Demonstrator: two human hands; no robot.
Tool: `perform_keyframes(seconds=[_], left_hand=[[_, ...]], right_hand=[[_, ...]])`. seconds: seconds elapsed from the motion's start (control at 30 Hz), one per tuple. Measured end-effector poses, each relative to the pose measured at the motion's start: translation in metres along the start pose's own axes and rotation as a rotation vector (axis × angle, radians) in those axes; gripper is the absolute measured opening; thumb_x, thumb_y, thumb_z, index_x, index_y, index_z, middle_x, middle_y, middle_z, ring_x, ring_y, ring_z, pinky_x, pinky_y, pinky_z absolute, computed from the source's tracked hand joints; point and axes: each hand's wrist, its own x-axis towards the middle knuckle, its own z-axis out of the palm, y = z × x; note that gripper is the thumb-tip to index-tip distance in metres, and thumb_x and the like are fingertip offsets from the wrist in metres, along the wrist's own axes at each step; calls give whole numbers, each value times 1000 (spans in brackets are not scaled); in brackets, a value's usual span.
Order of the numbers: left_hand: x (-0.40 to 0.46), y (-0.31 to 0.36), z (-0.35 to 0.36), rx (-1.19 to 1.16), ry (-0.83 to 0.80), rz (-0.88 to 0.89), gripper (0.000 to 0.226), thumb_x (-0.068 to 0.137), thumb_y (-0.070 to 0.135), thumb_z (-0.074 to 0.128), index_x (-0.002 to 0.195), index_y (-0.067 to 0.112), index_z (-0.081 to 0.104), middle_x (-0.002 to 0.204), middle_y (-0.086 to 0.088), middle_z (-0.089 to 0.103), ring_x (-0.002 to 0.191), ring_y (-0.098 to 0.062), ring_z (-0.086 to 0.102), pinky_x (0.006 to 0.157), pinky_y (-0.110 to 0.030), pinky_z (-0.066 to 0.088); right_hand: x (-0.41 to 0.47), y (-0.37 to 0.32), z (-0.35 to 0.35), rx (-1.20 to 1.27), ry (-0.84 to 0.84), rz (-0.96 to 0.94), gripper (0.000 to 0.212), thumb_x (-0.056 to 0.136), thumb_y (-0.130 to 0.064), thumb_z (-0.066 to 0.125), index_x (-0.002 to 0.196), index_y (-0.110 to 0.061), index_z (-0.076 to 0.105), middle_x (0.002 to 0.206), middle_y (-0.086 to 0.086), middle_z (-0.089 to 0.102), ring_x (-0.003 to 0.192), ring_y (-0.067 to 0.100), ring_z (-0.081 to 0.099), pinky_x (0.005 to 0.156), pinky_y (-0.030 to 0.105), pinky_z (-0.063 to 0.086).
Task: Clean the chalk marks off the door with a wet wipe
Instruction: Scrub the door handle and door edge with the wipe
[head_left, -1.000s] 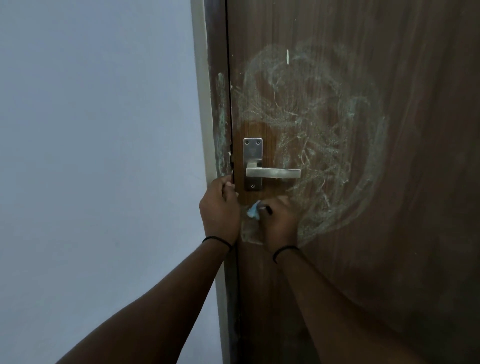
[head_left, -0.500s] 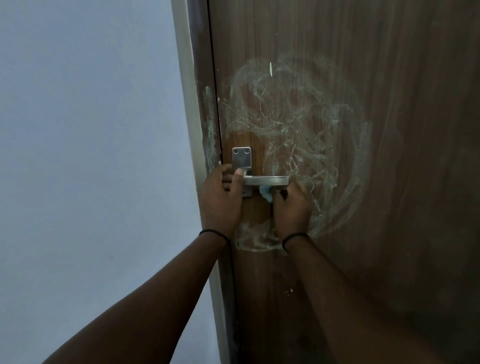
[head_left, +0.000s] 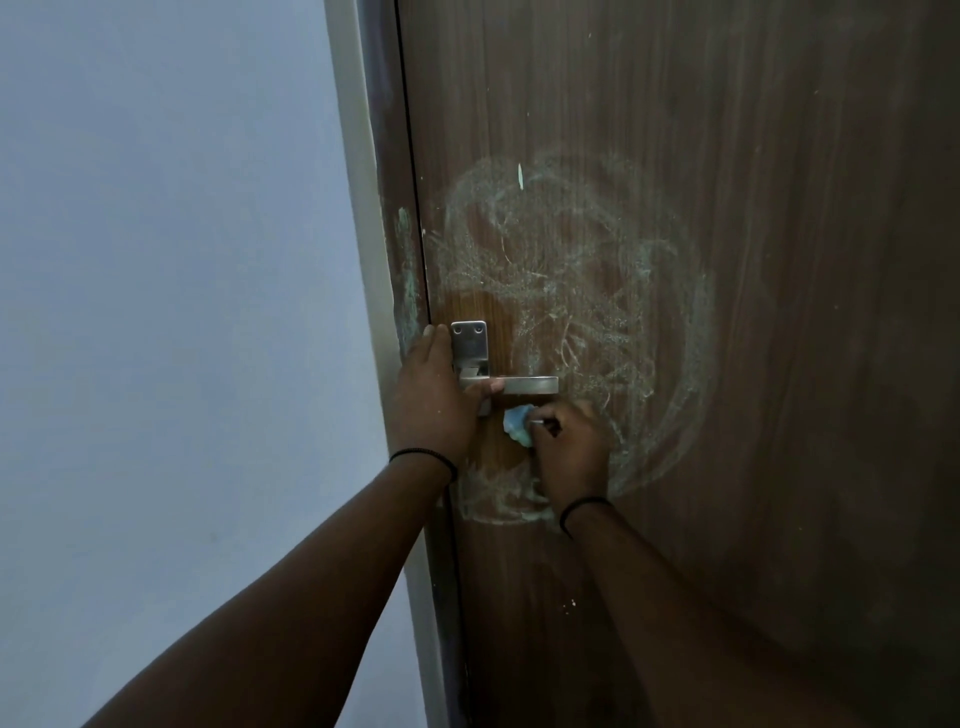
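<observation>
Head view shows your left hand (head_left: 434, 400) curled around the handle (head_left: 511, 385), likely to keep the door (head_left: 753, 364) from swinging. Your right hand (head_left: 569, 449) pinches the wet wipe (head_left: 518, 425) against the wood just under the handle, where you rub. Chalk marks (head_left: 597, 291) cover the door above and beside it.
</observation>
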Motion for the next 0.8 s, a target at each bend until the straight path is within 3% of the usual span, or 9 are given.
perform_keyframes(seconds=[0.13,0.2,0.37,0.57,0.67,0.73,0.8], left_hand=[[3,1,-3,24,-73,-5,79,82,46,71,145,12,37,152,-10,40,139,-26,39,111,-45,39],[2,2,-3,5,-101,-12,82,85,44,69,150,13,31,158,-9,31,146,-25,28,117,-45,31],[2,2,-1,-11,-136,-24,80,87,44,66,152,16,29,159,-7,29,147,-26,25,118,-46,29],[2,2,1,-11,-141,-32,78,89,44,64,152,17,27,160,-7,28,148,-26,23,119,-46,28],[1,3,3,-1,-146,-24,77,90,42,63,152,15,26,160,-7,27,149,-26,21,119,-44,27],[0,4,2,0,-146,-23,76,90,41,63,152,14,27,159,-7,29,149,-26,21,119,-42,27],[0,5,0,-4,-147,-26,73,89,41,64,150,15,33,155,-8,37,144,-27,31,116,-45,34]], right_hand=[[9,-2,-6,79,104,148,10,81,-10,70,81,-21,71,92,-2,60,79,5,58,71,21,52],[25,-8,-13,53,143,127,10,80,-12,71,84,-22,71,94,-3,60,82,11,59,71,18,48],[62,-21,-30,-82,1,-128,10,80,-10,71,85,-18,74,91,-1,61,82,8,54,72,14,40],[47,-1,-44,-352,-226,-499,10,88,-6,64,96,-1,69,98,12,61,88,24,56,73,34,47],[39,3,-40,-419,-231,-507,12,88,-3,62,96,-1,70,98,14,64,90,30,59,78,38,49],[36,1,-36,-327,-170,-484,10,86,0,64,92,-1,71,95,12,65,86,26,60,74,37,51],[42,-4,-35,-193,-109,-334,9,85,-5,66,92,-8,71,91,6,66,83,21,61,74,36,53]])
